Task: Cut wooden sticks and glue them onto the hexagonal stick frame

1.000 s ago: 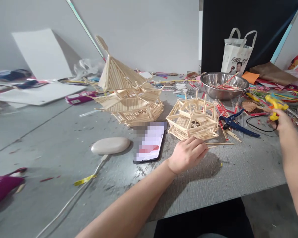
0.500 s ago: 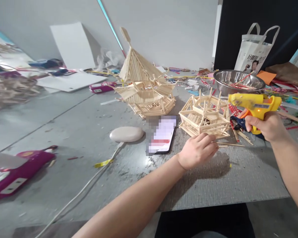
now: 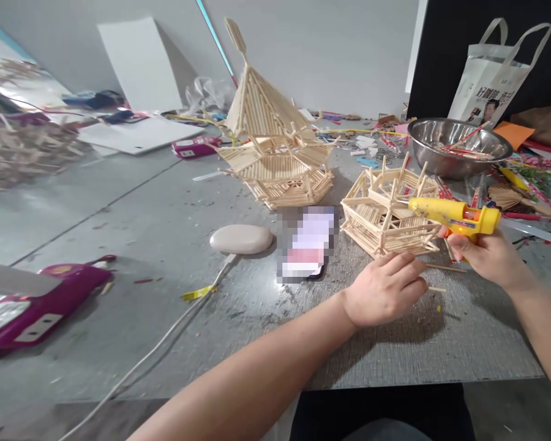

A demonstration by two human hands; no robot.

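Observation:
My right hand point(image 3: 484, 254) is wrapped round a yellow glue gun point(image 3: 454, 215), whose nozzle points left over a small hexagonal frame of wooden sticks point(image 3: 386, 220). At the near edge of that frame is my left hand point(image 3: 388, 288), its fingers curled together; what they hold, if anything, is hidden. A thin stick point(image 3: 437, 289) shows just right of my left fingers. Behind and to the left stands a taller stick pagoda point(image 3: 275, 141) with a pointed roof.
Left of the frame lie a phone point(image 3: 305, 245) and a pale oval device point(image 3: 241, 239) with a white cable. A magenta tool point(image 3: 68, 306) is at the far left. A steel bowl point(image 3: 459, 147) of scraps and a white bag point(image 3: 496, 79) stand back right.
The glue gun has moved left and down, so its nozzle is now over the stick frame. A dark clamp-like thing beside my right hand no longer shows. The whole view has shifted slightly.

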